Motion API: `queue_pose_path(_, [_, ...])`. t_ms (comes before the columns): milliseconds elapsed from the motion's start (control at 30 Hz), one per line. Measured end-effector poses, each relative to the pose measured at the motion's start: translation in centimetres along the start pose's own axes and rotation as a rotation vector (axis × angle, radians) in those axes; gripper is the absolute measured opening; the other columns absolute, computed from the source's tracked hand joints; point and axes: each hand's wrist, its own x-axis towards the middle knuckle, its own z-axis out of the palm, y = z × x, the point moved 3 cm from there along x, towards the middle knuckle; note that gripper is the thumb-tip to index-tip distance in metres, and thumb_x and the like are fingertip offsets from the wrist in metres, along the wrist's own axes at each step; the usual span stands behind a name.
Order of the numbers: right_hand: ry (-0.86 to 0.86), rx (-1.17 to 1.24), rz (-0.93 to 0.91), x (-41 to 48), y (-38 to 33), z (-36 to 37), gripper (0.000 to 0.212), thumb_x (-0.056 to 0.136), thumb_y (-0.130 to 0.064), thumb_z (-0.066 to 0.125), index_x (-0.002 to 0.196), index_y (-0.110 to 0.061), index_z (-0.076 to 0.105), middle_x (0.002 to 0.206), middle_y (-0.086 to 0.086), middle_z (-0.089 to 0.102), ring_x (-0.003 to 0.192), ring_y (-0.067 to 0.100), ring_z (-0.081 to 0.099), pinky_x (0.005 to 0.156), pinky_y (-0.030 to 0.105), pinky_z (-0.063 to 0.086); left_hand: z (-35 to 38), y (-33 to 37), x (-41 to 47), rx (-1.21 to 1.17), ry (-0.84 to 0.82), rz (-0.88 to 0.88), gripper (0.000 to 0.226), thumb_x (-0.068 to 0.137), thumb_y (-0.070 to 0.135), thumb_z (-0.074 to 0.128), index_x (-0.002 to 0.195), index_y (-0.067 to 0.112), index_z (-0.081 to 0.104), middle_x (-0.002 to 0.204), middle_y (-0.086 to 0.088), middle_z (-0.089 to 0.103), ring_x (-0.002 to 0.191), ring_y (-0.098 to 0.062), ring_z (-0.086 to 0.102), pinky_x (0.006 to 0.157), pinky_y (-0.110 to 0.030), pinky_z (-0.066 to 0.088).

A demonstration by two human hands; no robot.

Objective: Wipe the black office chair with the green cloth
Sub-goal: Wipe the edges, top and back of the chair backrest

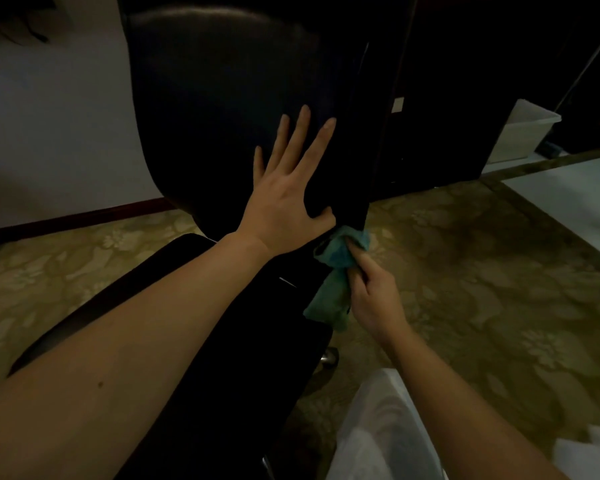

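Note:
The black office chair (222,98) fills the middle of the view, its tall backrest upright and its dark seat running toward me at the lower left. My left hand (288,188) lies flat on the backrest's lower right part, fingers spread, thumb hooked at the edge. My right hand (371,292) grips the bunched green cloth (336,268) and presses its top end against the lower right edge of the backrest, just under my left thumb. The cloth's loose end hangs beside the seat.
Patterned yellowish carpet (482,271) covers the floor. A dark cabinet (465,81) stands right behind the chair, with a white bin (523,133) beside it. A pale wall with dark skirting (66,220) is on the left. White fabric (378,438) shows at the bottom.

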Motion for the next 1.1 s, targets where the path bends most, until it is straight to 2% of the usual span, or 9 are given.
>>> queue_pose_path(133, [-0.104, -0.051, 0.147, -2.6, 3.5, 0.1, 0.043, 0.101, -0.012, 0.045, 0.128, -0.046, 0.047, 0.108, -0.009, 0.066, 0.095, 0.016, 0.065, 0.085, 0.043, 0.053, -0.1, 0.4, -0.3, -0.021, 0.004, -0.003, 0.097, 0.082, 0.051, 0.062, 0.159, 0.030, 0.005, 0.167, -0.003, -0.005, 0.154, -0.024, -0.009, 0.118, -0.066, 0.008])
queue_pose_path(233, [-0.017, -0.025, 0.150, -3.8, 3.7, -0.4, 0.041, 0.100, -0.010, 0.046, 0.129, -0.040, 0.050, 0.102, -0.021, 0.065, 0.096, 0.009, 0.065, 0.084, 0.036, 0.052, -0.3, 0.5, -0.5, -0.036, -0.004, -0.008, 0.097, 0.082, 0.051, 0.061, 0.158, 0.032, 0.004, 0.167, 0.000, -0.006, 0.153, -0.023, -0.010, 0.118, -0.065, 0.007])
queue_pose_path(433, [0.078, 0.006, -0.099, -2.1, -1.6, -1.9, 0.045, 0.098, -0.016, 0.045, 0.127, -0.049, 0.046, 0.106, -0.029, 0.060, 0.095, -0.005, 0.061, 0.078, 0.018, 0.050, -0.2, 0.8, -0.8, -0.012, -0.002, 0.000, 0.099, 0.081, 0.051, 0.063, 0.158, 0.032, 0.004, 0.167, 0.001, -0.004, 0.154, -0.023, -0.008, 0.118, -0.065, 0.008])
queue_pose_path(533, [0.055, -0.063, -0.078, -0.6, -1.6, -1.4, 0.046, 0.099, -0.012, 0.046, 0.135, -0.042, 0.046, 0.107, -0.016, 0.061, 0.096, 0.001, 0.060, 0.082, 0.024, 0.052, -0.3, 0.8, -0.9, -0.012, -0.009, 0.007, 0.100, 0.079, 0.049, 0.063, 0.158, 0.032, 0.004, 0.167, 0.000, -0.004, 0.154, -0.024, -0.008, 0.118, -0.066, 0.008])
queue_pose_path(633, [-0.020, -0.055, -0.006, -1.1, 0.5, -0.5, 0.049, 0.101, -0.012, 0.046, 0.132, -0.049, 0.040, 0.114, -0.010, 0.061, 0.094, -0.005, 0.059, 0.084, 0.023, 0.051, -0.4, 0.9, -0.9, -0.010, -0.001, 0.004, 0.097, 0.082, 0.052, 0.062, 0.158, 0.033, 0.004, 0.167, 0.001, -0.004, 0.154, -0.023, -0.008, 0.118, -0.065, 0.009])
queue_pose_path(767, [-0.085, -0.134, 0.083, -2.7, 3.2, 0.2, 0.051, 0.100, -0.011, 0.044, 0.130, -0.051, 0.035, 0.119, 0.005, 0.064, 0.096, 0.018, 0.062, 0.084, 0.033, 0.050, -0.2, 1.2, -0.9, -0.012, 0.000, 0.004, 0.096, 0.083, 0.052, 0.061, 0.158, 0.034, 0.003, 0.167, 0.001, -0.005, 0.154, -0.023, -0.009, 0.118, -0.065, 0.009])
queue_pose_path(900, [-0.075, -0.143, 0.074, -3.2, 4.1, 0.3, 0.048, 0.099, -0.014, 0.044, 0.136, -0.045, 0.042, 0.115, 0.003, 0.067, 0.096, 0.018, 0.063, 0.086, 0.043, 0.053, -0.1, 1.2, -0.9, 0.046, -0.002, 0.030, 0.094, 0.083, 0.049, 0.061, 0.158, 0.036, 0.006, 0.167, -0.005, -0.007, 0.153, -0.027, -0.009, 0.117, -0.068, 0.010])
queue_pose_path(1000, [0.094, -0.140, -0.027, -2.8, 2.8, 0.1, 0.044, 0.094, -0.020, 0.043, 0.136, -0.026, 0.054, 0.105, 0.000, 0.067, 0.092, 0.016, 0.063, 0.078, 0.039, 0.053, -0.4, 1.8, -0.8, 0.213, 0.014, 0.217, 0.083, 0.084, 0.042, 0.059, 0.157, 0.037, 0.020, 0.166, -0.014, 0.000, 0.153, -0.032, -0.004, 0.112, -0.073, 0.009])
queue_pose_path(1100, [0.148, -0.209, -0.120, -1.8, 0.8, 0.4, 0.044, 0.095, -0.016, 0.042, 0.138, -0.020, 0.053, 0.104, 0.005, 0.066, 0.089, 0.018, 0.061, 0.074, 0.036, 0.052, -0.8, 3.3, 0.3, 0.457, 0.015, 0.478, 0.061, 0.087, 0.040, 0.053, 0.147, 0.037, 0.044, 0.165, -0.012, 0.013, 0.152, -0.039, 0.006, 0.109, -0.076, 0.007])
